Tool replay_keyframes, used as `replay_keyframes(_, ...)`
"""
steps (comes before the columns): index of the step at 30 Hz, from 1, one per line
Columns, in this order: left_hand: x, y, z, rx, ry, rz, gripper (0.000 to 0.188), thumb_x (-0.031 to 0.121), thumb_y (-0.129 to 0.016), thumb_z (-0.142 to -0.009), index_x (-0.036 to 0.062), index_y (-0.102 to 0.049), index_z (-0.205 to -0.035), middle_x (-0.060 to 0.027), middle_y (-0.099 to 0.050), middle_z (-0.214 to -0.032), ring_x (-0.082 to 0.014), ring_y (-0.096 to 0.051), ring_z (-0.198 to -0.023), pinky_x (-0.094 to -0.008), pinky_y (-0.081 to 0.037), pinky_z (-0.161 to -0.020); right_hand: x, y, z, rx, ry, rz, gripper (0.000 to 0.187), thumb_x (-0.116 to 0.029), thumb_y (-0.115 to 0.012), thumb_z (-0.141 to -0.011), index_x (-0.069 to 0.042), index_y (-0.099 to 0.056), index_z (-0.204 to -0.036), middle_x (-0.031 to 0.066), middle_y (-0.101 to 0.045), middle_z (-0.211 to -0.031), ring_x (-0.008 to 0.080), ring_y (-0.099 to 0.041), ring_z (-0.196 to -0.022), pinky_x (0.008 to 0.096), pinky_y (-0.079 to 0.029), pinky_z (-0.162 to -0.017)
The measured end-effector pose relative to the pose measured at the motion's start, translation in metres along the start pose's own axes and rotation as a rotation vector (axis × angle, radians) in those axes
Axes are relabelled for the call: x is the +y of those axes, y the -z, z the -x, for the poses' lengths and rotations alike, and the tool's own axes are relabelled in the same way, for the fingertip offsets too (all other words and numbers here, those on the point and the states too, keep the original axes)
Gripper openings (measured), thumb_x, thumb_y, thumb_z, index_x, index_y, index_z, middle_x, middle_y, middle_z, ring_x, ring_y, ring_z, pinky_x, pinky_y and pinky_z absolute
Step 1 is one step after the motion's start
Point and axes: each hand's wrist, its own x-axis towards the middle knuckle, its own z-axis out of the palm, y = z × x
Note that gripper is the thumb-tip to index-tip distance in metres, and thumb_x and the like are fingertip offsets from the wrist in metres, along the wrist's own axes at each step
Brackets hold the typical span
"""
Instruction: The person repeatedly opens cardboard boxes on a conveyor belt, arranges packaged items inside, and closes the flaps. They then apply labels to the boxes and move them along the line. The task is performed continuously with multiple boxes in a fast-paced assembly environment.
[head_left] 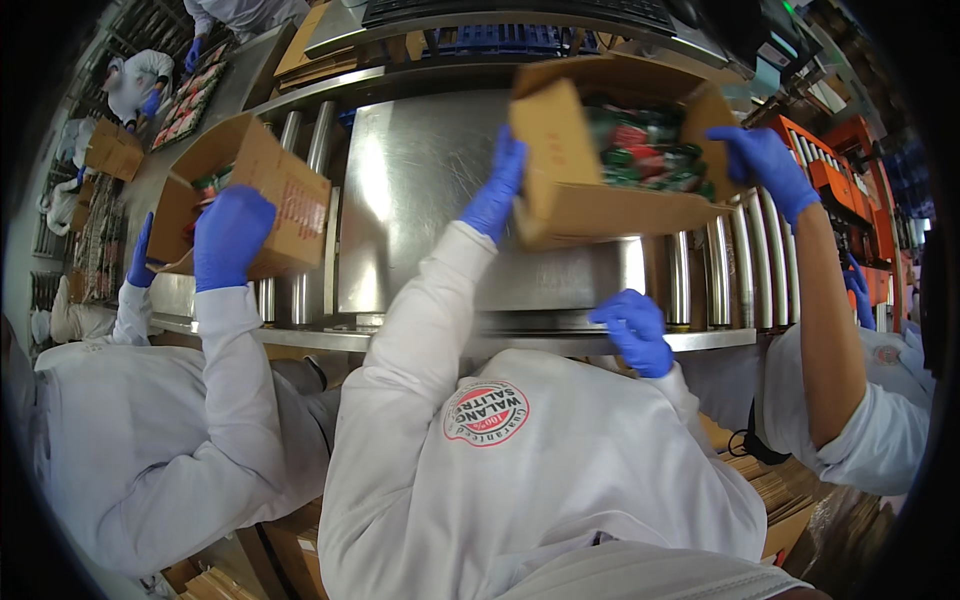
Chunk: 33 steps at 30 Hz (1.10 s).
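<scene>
My left hand (493, 192), in a blue glove, lies flat with stretched fingers along the left side of an open cardboard box (635, 213). Green and red shiny packets (645, 150) fill the box, whose left part is smeared by motion. A co-worker's blue-gloved hand (765, 165) touches the same box from the right. In front of my chest, apart from the box, my right hand (638, 332) is closed with curled fingers over the near edge of the metal counter. Whatever it might hold is hidden.
Below the box is a flat steel plate (420, 220), with metal rollers (745, 260) to its right. On the left, another co-worker's gloved hand (233, 235) is at a second open box (290, 205). An orange rack (850, 200) stands at the right; a keyboard (610, 12) lies at the far edge.
</scene>
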Motion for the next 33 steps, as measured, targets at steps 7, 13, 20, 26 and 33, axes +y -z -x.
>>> replay_keyframes(7, -0.006, -0.037, 0.066, -0.728, 0.507, 0.146, 0.063, 0.052, -0.041, -0.094, 0.0079, -0.037, -0.139, -0.0104, -0.052, -0.127, -0.0181, -0.056, -0.105, -0.0336, -0.044, -0.092, -0.011, -0.005, -0.033, 0.178, 0.025, -0.213, 0.016, -0.012, -0.056, -0.087, -0.001, -0.066, -0.083, 0.0075, -0.061, -0.076, 0.0195, -0.057, -0.071, 0.0316, -0.045, -0.067)
replay_keyframes(13, 0.005, -0.006, 0.105, -0.741, 0.697, -0.065, 0.053, 0.039, -0.044, -0.097, 0.0063, -0.040, -0.137, -0.0089, -0.057, -0.119, -0.0155, -0.057, -0.098, -0.0281, -0.046, -0.085, 0.018, 0.001, -0.035, 0.585, -0.208, -0.530, 0.021, -0.012, -0.050, -0.094, -0.001, -0.057, -0.110, 0.0055, -0.060, -0.091, 0.0128, -0.057, -0.080, 0.0274, -0.045, -0.076)
replay_keyframes(20, 0.021, 0.017, 0.148, -0.242, 0.478, -0.176, 0.045, 0.033, -0.047, -0.096, 0.0073, -0.047, -0.133, -0.0060, -0.061, -0.110, -0.0118, -0.058, -0.086, -0.0232, -0.044, -0.078, 0.078, 0.020, -0.110, 0.733, -0.134, -0.470, 0.033, -0.003, -0.053, -0.090, -0.005, -0.049, -0.122, 0.0048, -0.053, -0.117, 0.0126, -0.053, -0.100, 0.0263, -0.042, -0.089)
replay_keyframes(26, 0.008, 0.047, 0.167, 0.118, 0.255, -0.303, 0.033, 0.022, -0.046, -0.097, 0.0048, -0.055, -0.124, -0.0065, -0.064, -0.104, -0.0104, -0.058, -0.082, -0.0216, -0.043, -0.072, 0.119, 0.103, -0.256, 0.777, 0.207, 0.270, 0.018, -0.006, -0.056, -0.081, -0.005, -0.059, -0.098, 0.0112, -0.057, -0.105, 0.0287, -0.052, -0.103, 0.0365, -0.041, -0.090)
replay_keyframes(33, -0.035, 0.051, 0.176, 0.095, -0.159, -0.799, 0.021, 0.006, -0.059, -0.087, 0.0104, -0.066, -0.105, -0.0097, -0.064, -0.095, -0.0225, -0.060, -0.089, -0.0319, -0.049, -0.079, 0.064, 0.089, -0.359, -0.017, 0.082, 1.103, 0.078, -0.048, -0.060, -0.082, -0.022, -0.024, -0.146, 0.0079, -0.024, -0.151, 0.0288, -0.013, -0.142, 0.0571, -0.006, -0.111)
